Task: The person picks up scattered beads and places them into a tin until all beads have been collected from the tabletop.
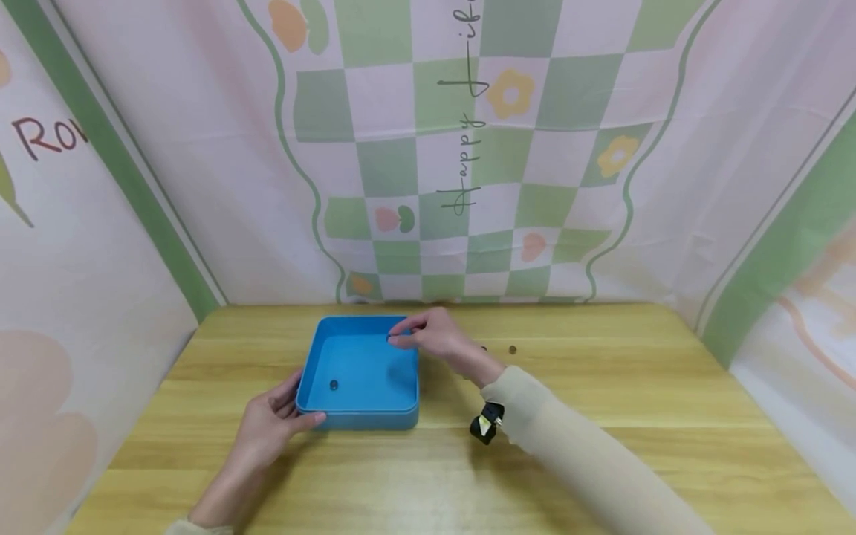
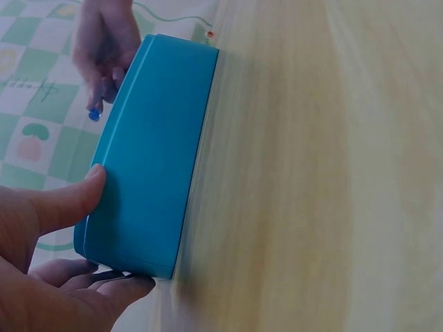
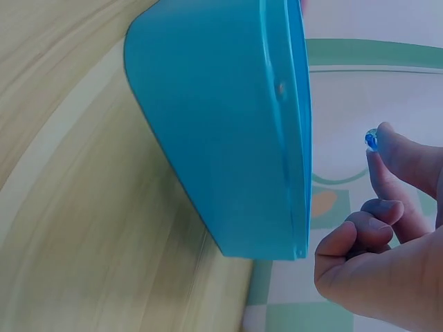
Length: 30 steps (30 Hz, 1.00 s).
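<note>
A square blue open box point(image 1: 357, 420) sits on the wooden table. My left hand point(image 1: 264, 427) grips its near left corner, thumb over the front rim and fingers along the left side. Between thumb and index finger, my right hand point(image 1: 438, 338) pinches a small clear glass marble with blue inside point(image 3: 372, 140), held above the right part of the box. The other fingers of that hand are curled, as the right wrist view shows. Inside the box, a dark-looking marble point(image 1: 334, 385) lies on the floor near the left side.
On the table point(image 1: 602, 386) right of the box lies a small brownish round marble point(image 1: 513, 349). A second small dark piece point(image 1: 484, 348) is partly hidden by the right wrist. A black strapped device point(image 1: 486, 423) hangs under the right sleeve. A checkered curtain point(image 1: 455, 163) stands behind the table.
</note>
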Motion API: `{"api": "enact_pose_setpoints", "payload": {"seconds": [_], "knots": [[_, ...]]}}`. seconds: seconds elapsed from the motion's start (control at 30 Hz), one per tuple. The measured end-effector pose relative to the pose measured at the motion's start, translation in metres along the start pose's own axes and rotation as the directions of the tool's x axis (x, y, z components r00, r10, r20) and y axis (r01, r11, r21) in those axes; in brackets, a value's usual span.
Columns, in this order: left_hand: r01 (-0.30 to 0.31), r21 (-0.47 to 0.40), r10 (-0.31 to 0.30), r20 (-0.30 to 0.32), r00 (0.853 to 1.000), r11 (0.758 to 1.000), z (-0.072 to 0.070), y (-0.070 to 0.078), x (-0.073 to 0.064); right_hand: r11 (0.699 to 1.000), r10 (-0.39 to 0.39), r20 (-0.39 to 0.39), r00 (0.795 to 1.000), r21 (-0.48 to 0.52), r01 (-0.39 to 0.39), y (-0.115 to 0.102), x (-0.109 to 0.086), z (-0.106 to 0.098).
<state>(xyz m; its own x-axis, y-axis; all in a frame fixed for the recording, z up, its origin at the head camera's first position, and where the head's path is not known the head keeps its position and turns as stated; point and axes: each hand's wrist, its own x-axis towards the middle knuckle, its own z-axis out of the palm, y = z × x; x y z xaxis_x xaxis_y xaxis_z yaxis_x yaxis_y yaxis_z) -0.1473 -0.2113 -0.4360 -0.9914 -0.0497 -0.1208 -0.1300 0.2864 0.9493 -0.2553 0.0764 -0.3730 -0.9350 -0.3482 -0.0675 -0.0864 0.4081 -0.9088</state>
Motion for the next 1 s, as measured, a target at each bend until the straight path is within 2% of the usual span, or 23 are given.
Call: {"api": "enact_pose_setpoints", "payload": {"seconds": [0.23,0.53,1.0], "knots": [[0.005,0.000,-0.005,0.000,1.000,1.000,0.000,0.001,0.000,1.000,-0.008,0.014,1.000,-0.015,0.008,-0.003,0.009,0.008],[0.022,0.008,-0.022,0.003,1.000,1.000,0.000,0.003,-0.001,1.000,0.023,0.017,1.000,-0.012,-0.023,-0.007,0.017,0.019],[0.016,0.002,-0.016,0.001,1.000,1.000,0.000,0.005,-0.002,0.999,0.039,0.021,0.999,0.001,-0.039,-0.014,0.028,0.038]]}}
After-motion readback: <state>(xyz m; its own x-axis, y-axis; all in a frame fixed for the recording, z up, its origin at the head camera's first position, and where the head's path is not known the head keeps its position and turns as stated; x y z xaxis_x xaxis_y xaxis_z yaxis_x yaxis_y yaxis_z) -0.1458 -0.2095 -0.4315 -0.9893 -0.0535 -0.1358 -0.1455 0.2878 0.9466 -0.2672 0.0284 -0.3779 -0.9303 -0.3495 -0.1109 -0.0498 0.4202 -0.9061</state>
